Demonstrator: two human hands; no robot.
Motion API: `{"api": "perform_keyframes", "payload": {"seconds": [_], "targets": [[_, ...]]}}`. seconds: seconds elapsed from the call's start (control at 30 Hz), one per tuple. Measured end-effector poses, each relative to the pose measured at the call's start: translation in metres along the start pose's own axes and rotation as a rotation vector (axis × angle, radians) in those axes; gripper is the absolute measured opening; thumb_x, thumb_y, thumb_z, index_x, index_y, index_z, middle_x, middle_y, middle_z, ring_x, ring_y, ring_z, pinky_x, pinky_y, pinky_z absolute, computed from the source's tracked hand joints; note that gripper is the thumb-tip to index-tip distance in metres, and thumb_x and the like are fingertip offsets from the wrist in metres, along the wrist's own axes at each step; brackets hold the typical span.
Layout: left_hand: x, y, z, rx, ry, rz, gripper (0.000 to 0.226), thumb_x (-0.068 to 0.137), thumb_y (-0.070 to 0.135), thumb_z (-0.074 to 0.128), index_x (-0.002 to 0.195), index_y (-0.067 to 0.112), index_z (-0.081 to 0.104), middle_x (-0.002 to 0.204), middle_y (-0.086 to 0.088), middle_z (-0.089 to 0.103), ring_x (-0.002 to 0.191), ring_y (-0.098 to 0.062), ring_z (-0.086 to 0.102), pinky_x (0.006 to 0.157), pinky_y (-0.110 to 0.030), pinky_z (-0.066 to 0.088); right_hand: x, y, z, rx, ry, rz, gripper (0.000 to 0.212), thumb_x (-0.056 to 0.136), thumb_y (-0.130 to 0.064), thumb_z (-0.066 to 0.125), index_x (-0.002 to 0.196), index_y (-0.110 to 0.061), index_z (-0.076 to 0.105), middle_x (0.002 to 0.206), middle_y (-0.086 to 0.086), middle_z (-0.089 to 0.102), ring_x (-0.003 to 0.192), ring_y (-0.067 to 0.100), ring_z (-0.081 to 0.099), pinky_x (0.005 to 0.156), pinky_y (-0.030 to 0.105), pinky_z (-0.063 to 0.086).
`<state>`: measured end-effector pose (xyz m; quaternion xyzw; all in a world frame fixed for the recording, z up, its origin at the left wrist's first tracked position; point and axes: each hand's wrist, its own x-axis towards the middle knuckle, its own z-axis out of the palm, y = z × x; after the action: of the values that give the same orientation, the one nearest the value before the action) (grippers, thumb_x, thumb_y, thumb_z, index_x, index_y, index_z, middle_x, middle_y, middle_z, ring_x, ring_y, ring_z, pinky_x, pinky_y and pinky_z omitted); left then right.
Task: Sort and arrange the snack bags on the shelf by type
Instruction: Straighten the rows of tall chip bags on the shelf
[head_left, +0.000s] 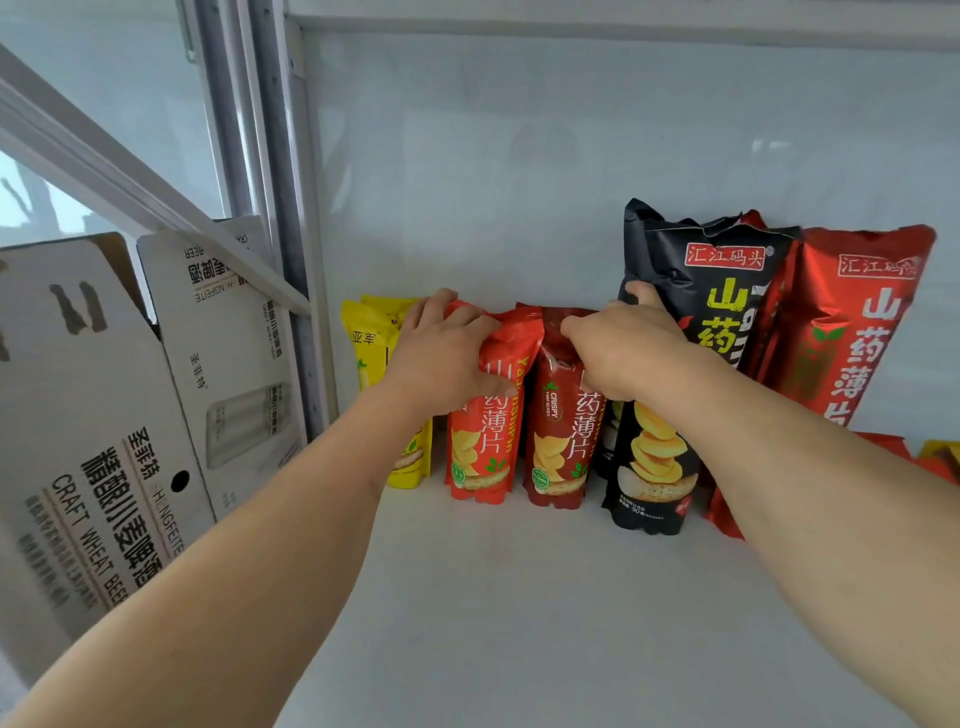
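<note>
On the white shelf (519, 597), left hand (441, 353) gripping orange-red bag (480, 447), right hand (623, 348) gripping "CRISPY" dark-red bag (558, 441).

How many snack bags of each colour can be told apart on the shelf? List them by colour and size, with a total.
Yellow bags: 2
Small red bags: 2
Large black bag: 1
Large red bag: 1
Total: 6
Bags mostly hidden behind these, or cut off at the right edge, are not counted.

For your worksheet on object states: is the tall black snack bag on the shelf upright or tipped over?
Upright. The black snack bag stands on its bottom edge on the shelf, printed top uppermost.
</note>
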<state>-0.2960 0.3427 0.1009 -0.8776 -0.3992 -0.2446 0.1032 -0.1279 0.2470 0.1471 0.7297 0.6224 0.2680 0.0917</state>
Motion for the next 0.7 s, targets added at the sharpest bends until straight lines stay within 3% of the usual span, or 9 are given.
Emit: {"api": "perform_keyframes", "payload": {"seconds": [0.13, 0.23, 0.3, 0.43, 0.53, 0.7], "targets": [[-0.003, -0.009, -0.007, -0.233, 0.109, -0.076, 0.092, 0.073, 0.073, 0.067, 0.15, 0.03, 0.04, 0.158, 0.003, 0.035, 0.15, -0.025, 0.015, 0.12, -0.044, 0.012, -0.001, -0.001, -0.013, 0.023, -0.047, 0.024, 0.064, 0.073, -0.057, 0.072, 0.124, -0.025, 0.049, 0.124, 0.0, 0.057, 0.129, 0.024, 0.042, 0.114, 0.049, 0.014], [-0.005, -0.03, -0.012, -0.435, 0.353, -0.24, 0.079, 0.081, 0.067, 0.065, 0.145, 0.024, 0.047, 0.154, -0.002, 0.038, 0.147, -0.026, 0.023, 0.119, -0.044, 0.019, 0.002, -0.007, -0.028, 0.078, 0.079, -0.021, 0.081, 0.069, -0.068, 0.069, 0.133, -0.024, 0.045, 0.138, 0.0, 0.05, 0.134, 0.023, 0.037, 0.111, 0.046, 0.018], [-0.007, -0.046, -0.012, -0.509, 0.429, -0.352, 0.073, 0.086, 0.059, 0.065, 0.145, 0.02, 0.047, 0.154, -0.005, 0.036, 0.147, -0.027, 0.022, 0.12, -0.042, 0.018, 0.006, -0.018, -0.036, 0.139, 0.152, -0.085, 0.085, 0.071, -0.069, 0.066, 0.139, -0.023, 0.042, 0.144, 0.0, 0.047, 0.136, 0.023, 0.036, 0.111, 0.044, 0.019], [-0.014, -0.071, -0.004, -0.563, 0.351, -0.465, 0.067, 0.091, 0.052, 0.063, 0.148, 0.02, 0.044, 0.157, -0.007, 0.031, 0.148, -0.026, 0.022, 0.12, -0.039, 0.019, 0.015, -0.044, -0.039, 0.207, 0.13, -0.168, 0.085, 0.074, -0.068, 0.065, 0.142, -0.026, 0.039, 0.146, -0.002, 0.046, 0.135, 0.023, 0.038, 0.11, 0.043, 0.022], [-0.022, -0.08, 0.002, -0.633, 0.264, -0.414, 0.064, 0.091, 0.048, 0.065, 0.147, 0.022, 0.046, 0.159, -0.006, 0.028, 0.147, -0.024, 0.027, 0.12, -0.039, 0.026, 0.022, -0.053, -0.032, 0.231, 0.101, -0.162, 0.08, 0.075, -0.067, 0.065, 0.14, -0.026, 0.041, 0.142, -0.002, 0.05, 0.132, 0.023, 0.041, 0.109, 0.043, 0.022], [-0.024, -0.088, -0.002, -0.543, 0.104, -0.329, 0.069, 0.084, 0.044, 0.075, 0.145, 0.023, 0.049, 0.159, -0.001, 0.023, 0.144, -0.022, 0.032, 0.114, -0.034, 0.032, 0.03, -0.057, -0.021, 0.243, 0.1, -0.143, 0.06, 0.081, -0.061, 0.063, 0.127, -0.026, 0.052, 0.126, -0.003, 0.061, 0.121, 0.022, 0.051, 0.108, 0.043, 0.023]]}}
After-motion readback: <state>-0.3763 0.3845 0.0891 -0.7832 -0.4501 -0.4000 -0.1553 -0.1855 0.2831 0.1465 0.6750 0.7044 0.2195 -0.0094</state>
